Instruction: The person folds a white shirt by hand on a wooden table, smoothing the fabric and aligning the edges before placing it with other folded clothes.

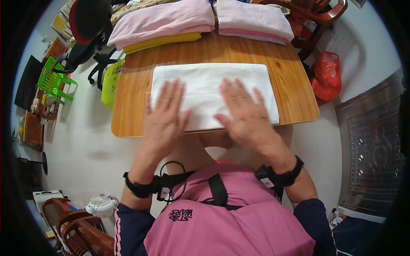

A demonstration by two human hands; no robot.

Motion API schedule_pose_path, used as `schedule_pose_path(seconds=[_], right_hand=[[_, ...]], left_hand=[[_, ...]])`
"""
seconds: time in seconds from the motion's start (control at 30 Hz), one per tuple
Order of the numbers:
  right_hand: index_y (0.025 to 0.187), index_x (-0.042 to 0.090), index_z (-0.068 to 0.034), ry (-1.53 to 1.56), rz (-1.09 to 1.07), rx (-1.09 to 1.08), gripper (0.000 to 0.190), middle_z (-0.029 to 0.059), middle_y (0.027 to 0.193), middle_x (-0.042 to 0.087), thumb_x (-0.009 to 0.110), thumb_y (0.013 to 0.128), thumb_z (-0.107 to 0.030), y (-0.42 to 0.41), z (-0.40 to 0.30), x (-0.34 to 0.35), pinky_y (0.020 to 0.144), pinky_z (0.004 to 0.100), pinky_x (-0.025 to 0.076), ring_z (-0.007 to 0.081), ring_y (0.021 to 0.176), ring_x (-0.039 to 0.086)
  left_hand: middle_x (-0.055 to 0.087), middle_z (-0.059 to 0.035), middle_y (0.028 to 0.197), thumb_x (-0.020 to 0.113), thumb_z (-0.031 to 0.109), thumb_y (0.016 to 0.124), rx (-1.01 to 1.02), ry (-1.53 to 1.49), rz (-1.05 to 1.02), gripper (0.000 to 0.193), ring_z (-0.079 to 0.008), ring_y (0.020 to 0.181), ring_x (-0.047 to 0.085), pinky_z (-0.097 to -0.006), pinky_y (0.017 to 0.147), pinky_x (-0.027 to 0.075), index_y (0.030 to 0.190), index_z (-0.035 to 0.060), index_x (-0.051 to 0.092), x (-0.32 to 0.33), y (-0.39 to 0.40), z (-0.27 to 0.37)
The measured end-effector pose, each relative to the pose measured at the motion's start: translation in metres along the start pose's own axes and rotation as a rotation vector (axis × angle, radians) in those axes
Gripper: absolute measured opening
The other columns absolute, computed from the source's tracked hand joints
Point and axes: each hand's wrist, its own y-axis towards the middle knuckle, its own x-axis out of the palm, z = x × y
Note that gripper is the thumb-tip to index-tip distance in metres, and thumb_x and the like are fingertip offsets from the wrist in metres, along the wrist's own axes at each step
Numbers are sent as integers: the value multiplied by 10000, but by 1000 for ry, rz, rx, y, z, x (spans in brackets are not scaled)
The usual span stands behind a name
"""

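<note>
A white folded cloth lies flat on the wooden table, its near edge close to the table's front edge. My left hand is over the left part of the cloth, palm down with fingers apart. Over the right part is my right hand, also palm down, its thumb spread toward the middle. Both hands are slightly blurred, and neither grips anything. Whether the palms press on the cloth or hover just above it is hard to tell.
At the table's far side sit a pink folded stack with a yellow cloth beneath and a paler stack. A red plastic bag is right of the table. Left are a lime-green stool and a black office chair.
</note>
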Motion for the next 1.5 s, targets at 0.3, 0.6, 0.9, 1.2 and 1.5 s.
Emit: schedule_pose_path(seconds=[0.3, 0.6, 0.9, 1.2, 1.5], right_hand=[[1448, 352, -40, -17, -116, 34, 739, 120, 1512, 344, 506, 901, -512, -23, 14, 7, 1125, 531, 195, 253, 1402, 316], [1453, 372, -107, -58, -86, 303, 583, 68, 1511, 365, 486, 959, -393, -50, 60, -17, 1113, 554, 227, 275, 1395, 333], [1411, 425, -65, -133, -40, 236, 527, 87, 1505, 369, 418, 988, -380, -27, 58, -32, 1107, 556, 224, 310, 1399, 313], [1418, 403, -55, -11, -71, 43, 526, 106, 1498, 373, 426, 979, -344, 20, 21, 24, 1107, 530, 254, 280, 1389, 336], [1482, 304, -95, -108, -164, 202, 612, 65, 1551, 286, 372, 977, -433, 6, 50, 6, 1155, 508, 170, 242, 1428, 271]], left_hand=[[288, -65, 1549, 423, 433, 965, 75, 56, -139, 582, -264, 1441, 231, -497, 1166, 125, 1478, 169, 345, 18, -6, -2], [244, -53, 1568, 381, 377, 992, -152, -13, -181, 554, -244, 1458, 186, -483, 1171, 102, 1493, 152, 308, 3, -27, -37], [312, -92, 1536, 408, 371, 992, -161, 157, 6, 557, -256, 1441, 237, -533, 1160, 81, 1462, 79, 351, -9, -16, -42], [294, -101, 1542, 434, 382, 973, 155, -50, -142, 595, -276, 1439, 236, -531, 1155, 137, 1489, 121, 296, 35, 40, 33], [235, -82, 1567, 363, 440, 985, 23, 68, -206, 595, -268, 1457, 179, -502, 1172, 98, 1498, 149, 280, 25, 30, -11]])
